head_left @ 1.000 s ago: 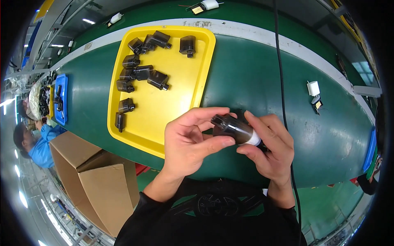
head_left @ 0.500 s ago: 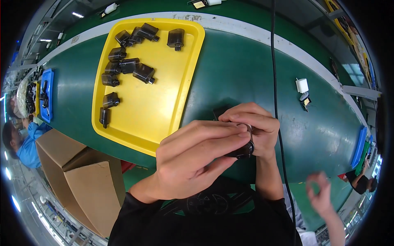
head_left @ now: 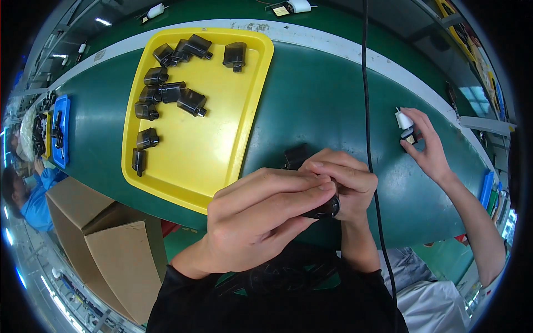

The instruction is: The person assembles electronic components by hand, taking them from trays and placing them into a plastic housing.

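Observation:
My left hand (head_left: 261, 213) and my right hand (head_left: 352, 180) meet at the near edge of the green table. Both are closed round a small glossy black part (head_left: 328, 208). Its rounded end shows below the fingertips; the rest is hidden, so its kind cannot be told. Just beyond my hands lies a smoky translucent container (head_left: 296, 156) on the table, partly covered by my right fingers. To the left, a yellow tray (head_left: 216, 141) carries several similar dark translucent containers (head_left: 191, 102) with narrow necks, grouped mostly along its left side.
A black cable (head_left: 367, 111) runs down past my right hand. On the right, a co-worker's hand (head_left: 430, 147) touches a white-and-black part (head_left: 406, 119). An open cardboard box (head_left: 122, 261) stands at lower left. Blue trays (head_left: 62, 130) sit at both table ends.
The co-worker's hand has moved up from the lower right onto the white-and-black part. My hands keep their grip, shifting only slightly. More of the container beyond them shows.

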### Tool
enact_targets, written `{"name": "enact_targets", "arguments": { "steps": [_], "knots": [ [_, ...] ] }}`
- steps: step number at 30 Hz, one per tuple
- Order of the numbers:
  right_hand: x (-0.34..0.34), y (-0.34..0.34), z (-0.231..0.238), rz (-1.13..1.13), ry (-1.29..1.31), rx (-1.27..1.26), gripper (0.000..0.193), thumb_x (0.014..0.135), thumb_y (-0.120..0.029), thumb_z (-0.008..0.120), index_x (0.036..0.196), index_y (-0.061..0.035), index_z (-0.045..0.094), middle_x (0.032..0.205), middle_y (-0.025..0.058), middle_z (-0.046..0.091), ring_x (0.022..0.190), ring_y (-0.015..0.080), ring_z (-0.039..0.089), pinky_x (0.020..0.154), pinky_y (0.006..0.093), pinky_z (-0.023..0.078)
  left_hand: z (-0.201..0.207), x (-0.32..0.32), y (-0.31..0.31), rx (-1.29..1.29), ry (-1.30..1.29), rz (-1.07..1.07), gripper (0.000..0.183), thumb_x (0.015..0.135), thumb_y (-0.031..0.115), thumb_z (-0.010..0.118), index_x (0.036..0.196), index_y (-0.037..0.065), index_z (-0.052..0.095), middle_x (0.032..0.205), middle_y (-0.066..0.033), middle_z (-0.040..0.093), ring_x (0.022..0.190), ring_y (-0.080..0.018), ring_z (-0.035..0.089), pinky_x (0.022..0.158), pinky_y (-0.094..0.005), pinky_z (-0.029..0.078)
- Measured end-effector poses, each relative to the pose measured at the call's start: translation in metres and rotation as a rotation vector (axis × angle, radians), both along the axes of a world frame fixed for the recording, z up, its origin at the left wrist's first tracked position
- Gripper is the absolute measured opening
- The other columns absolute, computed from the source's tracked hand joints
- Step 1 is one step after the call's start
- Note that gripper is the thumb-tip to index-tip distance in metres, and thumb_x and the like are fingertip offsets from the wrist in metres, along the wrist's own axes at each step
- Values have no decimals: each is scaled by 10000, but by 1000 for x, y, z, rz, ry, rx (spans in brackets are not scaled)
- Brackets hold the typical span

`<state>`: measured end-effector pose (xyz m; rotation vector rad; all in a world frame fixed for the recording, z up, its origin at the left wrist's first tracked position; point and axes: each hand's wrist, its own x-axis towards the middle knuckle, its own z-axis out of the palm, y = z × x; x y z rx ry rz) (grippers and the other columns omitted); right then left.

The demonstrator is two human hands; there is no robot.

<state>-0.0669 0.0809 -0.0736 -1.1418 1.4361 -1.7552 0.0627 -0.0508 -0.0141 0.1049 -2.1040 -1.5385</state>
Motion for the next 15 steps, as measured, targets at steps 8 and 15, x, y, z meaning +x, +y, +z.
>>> {"name": "enact_targets", "arguments": {
  "steps": [8,15],
  "knots": [
    [2,2,16,2,-27,235,467,678,-166,814,1073,20,650,839,111,658,714,134,638,554,229,472,-9,4,-10,669,-229,67,464,716,-134,686,1151,-62,541,1049,-120,595,993,-178,600,806,-271,555],
    [-12,15,14,156,-55,384,230,686,-156,811,708,9,653,531,41,576,445,89,512,419,242,353,-22,7,-17,777,-410,-178,366,814,-100,631,1164,-46,542,1023,-99,627,904,-103,610,730,-195,498]
  ]
}}
